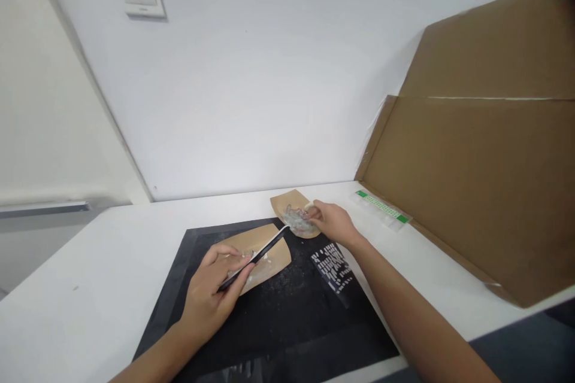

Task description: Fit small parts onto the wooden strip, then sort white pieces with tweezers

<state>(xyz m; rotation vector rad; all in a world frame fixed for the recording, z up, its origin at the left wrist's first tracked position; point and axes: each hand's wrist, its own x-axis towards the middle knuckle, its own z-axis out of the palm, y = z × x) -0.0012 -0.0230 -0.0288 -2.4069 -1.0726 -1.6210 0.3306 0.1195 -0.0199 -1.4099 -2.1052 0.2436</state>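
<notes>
My left hand (pixel 213 287) is closed around a slim black strip with a pale edge (pixel 271 243), which slants up to the right. Beneath that hand lies a brown paper tray (pixel 281 254) holding a few small white bits. My right hand (pixel 331 222) has its fingers pinched together at a smaller brown paper tray (pixel 287 198). In this tray is a heap of shiny, clear and reddish pieces (pixel 297 220). Whatever the right fingertips grip is too small to make out. The strip's far end comes close to the heap.
A black mat (pixel 287 317) with scattered specks covers part of the white table (pixel 81 275). On its right side sits a dark sheet with rows of pale marks (pixel 333 266). Farther right are a clear packet with a green label (pixel 381 206) and an open cardboard box (pixel 476 161).
</notes>
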